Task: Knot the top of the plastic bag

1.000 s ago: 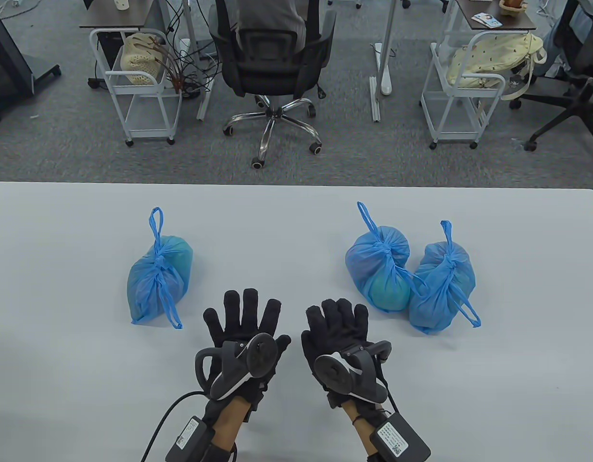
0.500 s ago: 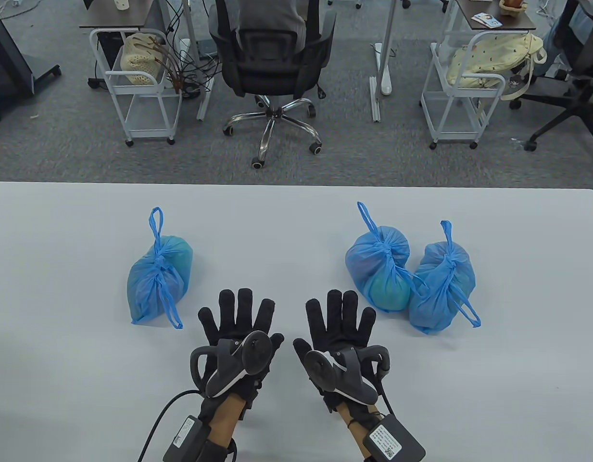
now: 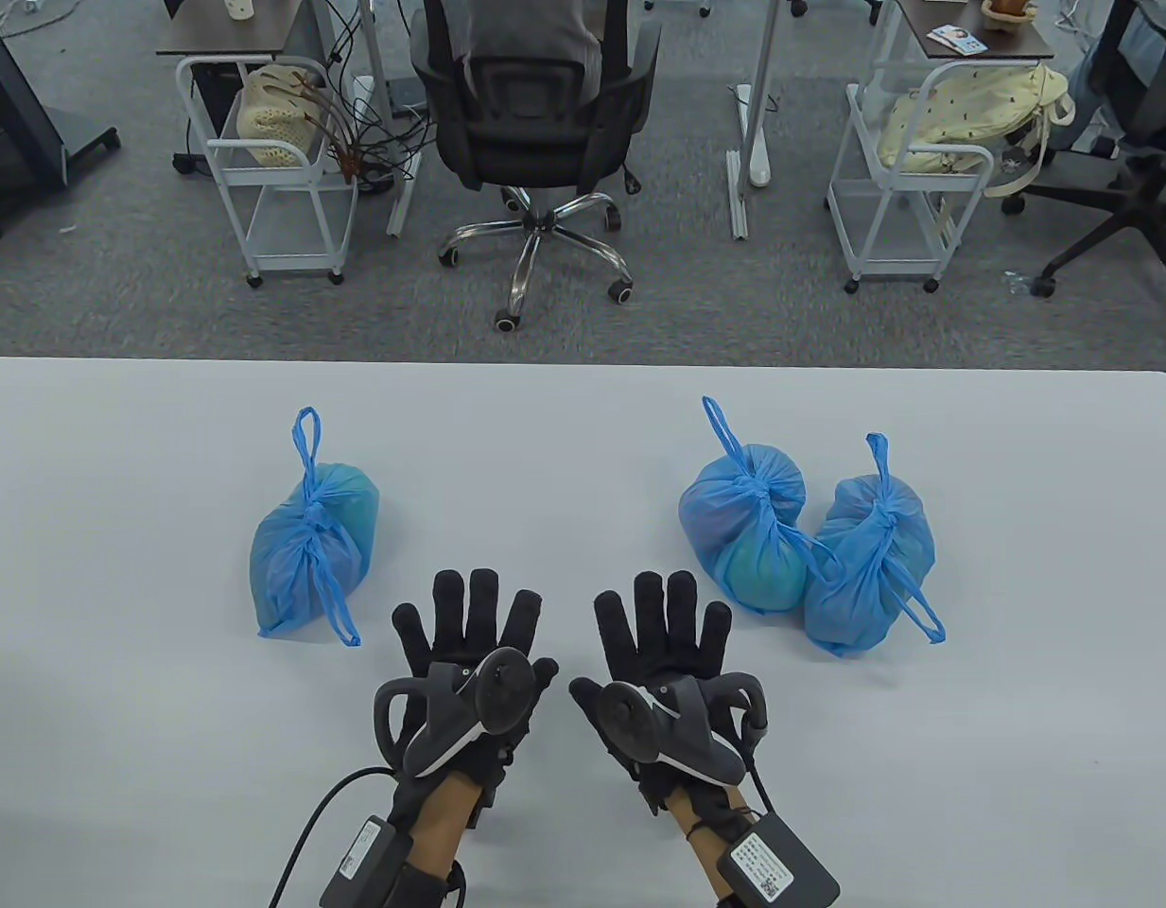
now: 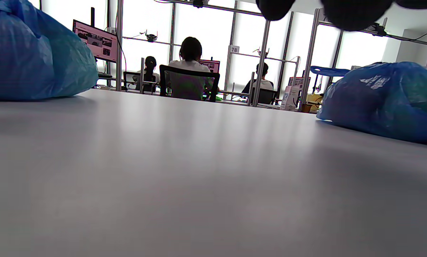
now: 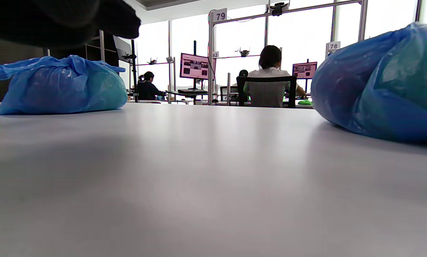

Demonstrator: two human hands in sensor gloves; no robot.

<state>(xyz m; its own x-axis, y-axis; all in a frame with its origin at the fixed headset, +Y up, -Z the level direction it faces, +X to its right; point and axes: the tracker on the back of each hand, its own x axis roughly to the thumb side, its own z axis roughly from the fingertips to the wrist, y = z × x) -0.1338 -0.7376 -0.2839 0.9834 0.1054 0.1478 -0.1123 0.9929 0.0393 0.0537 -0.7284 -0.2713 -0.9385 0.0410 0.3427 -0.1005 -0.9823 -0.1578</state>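
Three blue plastic bags lie on the white table (image 3: 583, 426), each with a knot at its top. One bag (image 3: 313, 549) is at the left; it also shows in the left wrist view (image 4: 31, 53) and the right wrist view (image 5: 63, 85). Two bags touch each other at the right: a rounder one (image 3: 748, 534) and one (image 3: 866, 567) beside it. My left hand (image 3: 474, 619) and right hand (image 3: 663, 619) rest flat on the table between the bags, fingers spread, holding nothing. The right-hand bag looms in the right wrist view (image 5: 381, 82) and the left wrist view (image 4: 381, 100).
Beyond the table's far edge stand an office chair (image 3: 535, 123) and two white carts (image 3: 280, 161) (image 3: 909, 170). Cables run from my wrists off the near edge.
My right hand's fingers have straightened and spread, and it has drawn slightly left. My left hand has shifted a little left and towards me. The bags have not moved.
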